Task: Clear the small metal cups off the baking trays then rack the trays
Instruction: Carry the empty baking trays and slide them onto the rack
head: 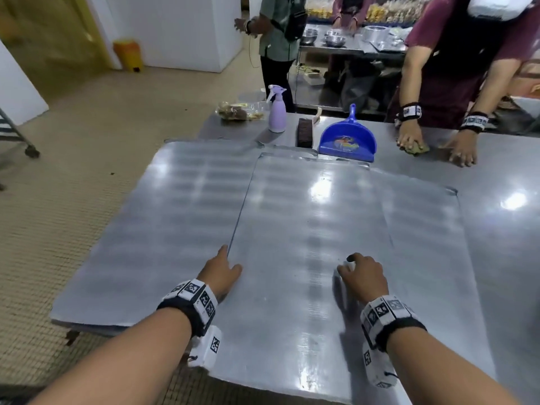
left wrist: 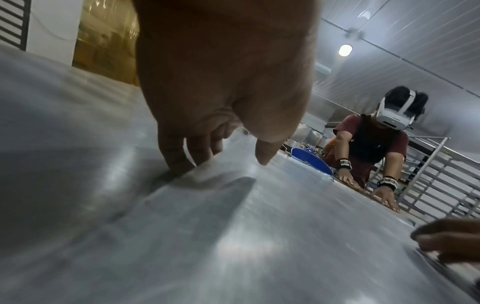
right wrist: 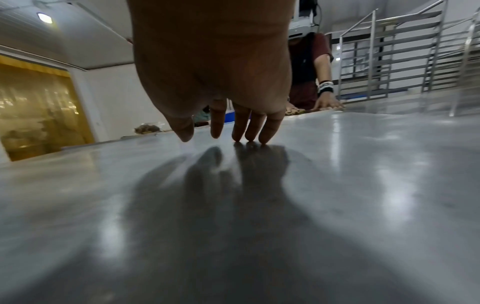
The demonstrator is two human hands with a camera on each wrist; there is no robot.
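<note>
Several flat, bare metal baking trays lie overlapped on the steel table; no small cups show in any view. The top tray [head: 306,229] sits in the middle over a left tray [head: 160,214] and a right tray [head: 423,223]. My left hand [head: 229,258] is at the top tray's left edge [left wrist: 207,168]. Its fingers [left wrist: 179,160] reach down against that edge and its thumb [left wrist: 263,156] hovers just over the tray. My right hand [head: 350,264] rests on the top tray [right wrist: 259,205] with straight fingertips [right wrist: 250,133] touching it.
Beyond the trays stand a lilac spray bottle [head: 277,112], a brush [head: 304,132], a blue dustpan [head: 347,138] and a bag of food [head: 239,111]. Another person's hands [head: 409,138] wipe the far right of the table. A metal tray rack [right wrist: 389,61] stands behind them.
</note>
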